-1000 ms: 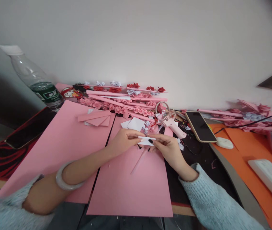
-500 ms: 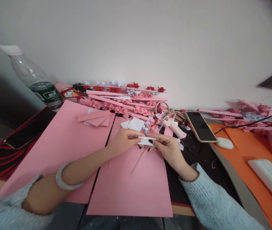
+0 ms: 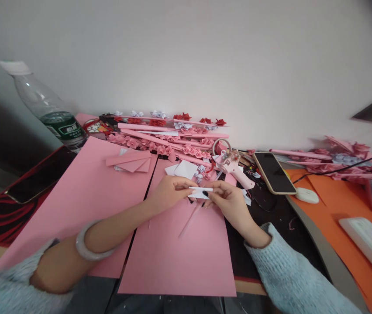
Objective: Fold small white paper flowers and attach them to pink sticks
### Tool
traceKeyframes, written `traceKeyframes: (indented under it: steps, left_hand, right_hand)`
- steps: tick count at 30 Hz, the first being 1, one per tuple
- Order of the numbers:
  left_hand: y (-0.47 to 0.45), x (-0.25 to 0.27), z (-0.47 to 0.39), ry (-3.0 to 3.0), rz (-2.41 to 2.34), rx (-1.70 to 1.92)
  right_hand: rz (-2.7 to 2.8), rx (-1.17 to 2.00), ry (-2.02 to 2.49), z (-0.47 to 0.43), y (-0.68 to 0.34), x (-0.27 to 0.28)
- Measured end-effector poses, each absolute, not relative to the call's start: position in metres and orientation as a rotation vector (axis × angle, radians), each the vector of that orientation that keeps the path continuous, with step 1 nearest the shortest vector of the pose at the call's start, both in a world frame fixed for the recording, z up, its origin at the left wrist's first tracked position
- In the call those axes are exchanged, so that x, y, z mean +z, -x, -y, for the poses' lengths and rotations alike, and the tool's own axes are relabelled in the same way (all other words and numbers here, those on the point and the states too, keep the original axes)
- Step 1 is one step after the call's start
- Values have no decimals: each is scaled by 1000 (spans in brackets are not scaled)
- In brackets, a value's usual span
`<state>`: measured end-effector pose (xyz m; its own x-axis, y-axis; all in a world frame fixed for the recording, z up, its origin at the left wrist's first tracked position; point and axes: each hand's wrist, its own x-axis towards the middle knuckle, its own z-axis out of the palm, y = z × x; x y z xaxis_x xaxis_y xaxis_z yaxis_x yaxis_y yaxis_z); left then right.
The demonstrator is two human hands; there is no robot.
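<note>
A small folded piece of white paper (image 3: 200, 193) is stretched between both my hands, its top edge turned over in a narrow strip. My left hand (image 3: 168, 194) pinches its left end between thumb and fingers. At the right end my right hand (image 3: 228, 200) pinches it too, the dark-nailed thumb lying on the paper's face. Beneath them lies a pink sheet (image 3: 176, 266) with a thin clear stick (image 3: 188, 222) on it. Just beyond my fingers rest white paper squares (image 3: 186, 169). Folded pink pieces (image 3: 133, 161) lie on another pink sheet (image 3: 74, 196) to the left.
Paper flowers (image 3: 164, 150) and pink paper rods (image 3: 146, 136) are piled along the wall. A pink glue gun (image 3: 238, 172), a phone (image 3: 274, 172) and a white earbud case (image 3: 307, 195) lie to the right. A water bottle (image 3: 50, 109) and dark phone (image 3: 25, 189) are at left.
The strip along the top edge of the white paper looks slightly more turned over. Both hands stay in nearly the same place.
</note>
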<state>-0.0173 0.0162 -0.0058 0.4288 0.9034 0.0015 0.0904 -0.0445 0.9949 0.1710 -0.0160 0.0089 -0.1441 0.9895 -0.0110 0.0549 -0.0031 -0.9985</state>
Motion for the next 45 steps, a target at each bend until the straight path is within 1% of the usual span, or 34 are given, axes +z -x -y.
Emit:
traceKeyframes:
  steps: [20,27,33,38,45]
  left_hand:
    - [16,0,-13,-1459,-884,663]
    - [17,-1,-12,-1501,-834,635]
    - [16,3,-8,-1540,-799,549]
    - [17,5,-6,-1579,-796,493]
    - [17,5,-7,-1529,-744,433]
  right_hand:
    - [1448,1345,1168,16,-172,4]
    - [1771,1136,1291,17,-173,3]
    - [2037,970,1178,19,-173,9]
    - [2137,981,1122,21,-172,10]
    - [2061,1015,1182,21,-172,11]
